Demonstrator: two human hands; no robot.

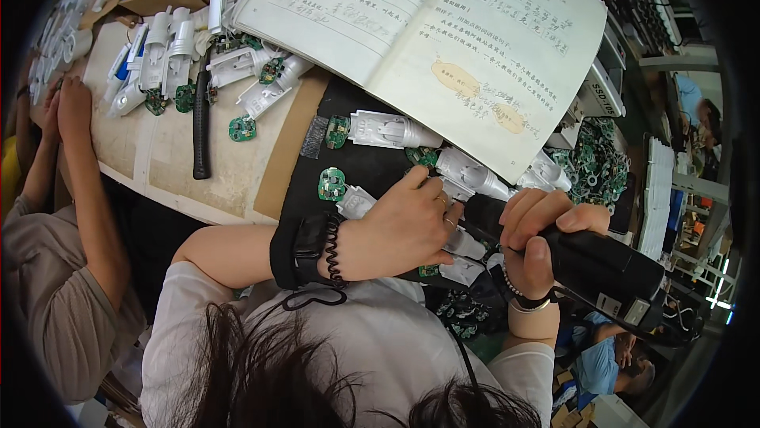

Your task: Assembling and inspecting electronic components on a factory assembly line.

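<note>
My right hand [546, 242] is wrapped round a black electric screwdriver [606, 270], whose front end points left toward my left hand [408, 226]. The left fingers curl down over a white plastic housing [465, 244], which my hand and the tool partly cover. Beyond the hands, more white housings [388, 129] lie in a row on a black mat [313, 190]. Green circuit boards [332, 183] sit beside their ends. The screwdriver's tip and its exact contact point are hidden.
An open workbook [475, 40] covers the far middle. To the left are a black-handled hammer [202, 123], loose housings [170, 48] and a cardboard box [150, 2] of blue parts. Green boards are heaped at right [598, 167]. Another person's hands [73, 107] are at far left.
</note>
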